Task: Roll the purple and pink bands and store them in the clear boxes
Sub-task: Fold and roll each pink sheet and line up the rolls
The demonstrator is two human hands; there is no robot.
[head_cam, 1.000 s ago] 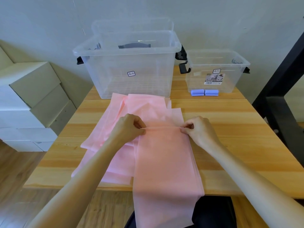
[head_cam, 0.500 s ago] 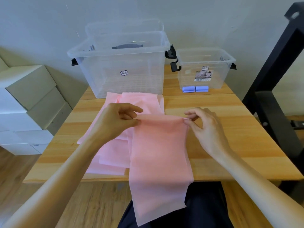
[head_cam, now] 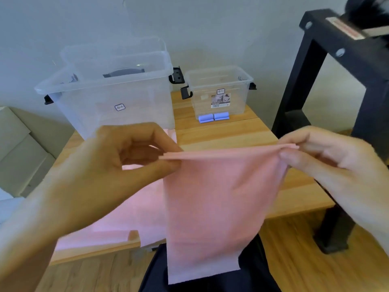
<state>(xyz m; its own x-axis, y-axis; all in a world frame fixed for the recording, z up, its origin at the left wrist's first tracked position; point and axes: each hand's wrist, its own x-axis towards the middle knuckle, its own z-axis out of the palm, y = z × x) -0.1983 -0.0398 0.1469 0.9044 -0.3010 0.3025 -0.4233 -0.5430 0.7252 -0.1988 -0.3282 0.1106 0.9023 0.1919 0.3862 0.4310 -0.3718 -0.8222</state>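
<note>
A pink band [head_cam: 214,203] hangs in the air in front of me, its top edge stretched level. My left hand [head_cam: 117,163] pinches the left end of that edge and my right hand [head_cam: 328,157] pinches the right end. The band's lower end dangles over my lap. More pink bands [head_cam: 126,216] lie flat on the wooden table [head_cam: 231,133] under my left hand. Two rolled purple bands [head_cam: 213,117] sit side by side in front of the small clear box [head_cam: 219,89]. The large clear box [head_cam: 113,87] stands at the back left.
A black metal frame [head_cam: 315,81] rises at the table's right edge. Grey-white cartons [head_cam: 19,148] are stacked on the floor to the left. Both boxes stand without lids against the wall.
Both hands have lifted the pink band off the table toward me and drawn its top edge taut. The view has swung right and closer.
</note>
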